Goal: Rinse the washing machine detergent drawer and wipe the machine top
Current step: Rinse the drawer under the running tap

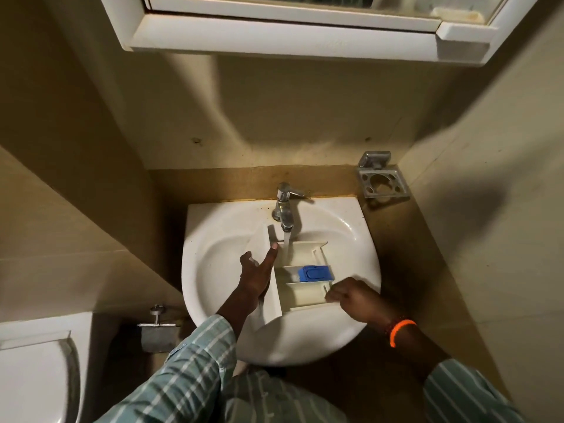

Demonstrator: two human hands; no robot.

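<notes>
The left hand (pixel 255 271) covers part of the detergent drawer (pixel 300 279) front panel; the right hand (pixel 355 296) hides its near right corner. The toilet (pixel 33 377) at lower left and mirror cabinet (pixel 305 29) along the top are cut off by the frame edges
</notes>
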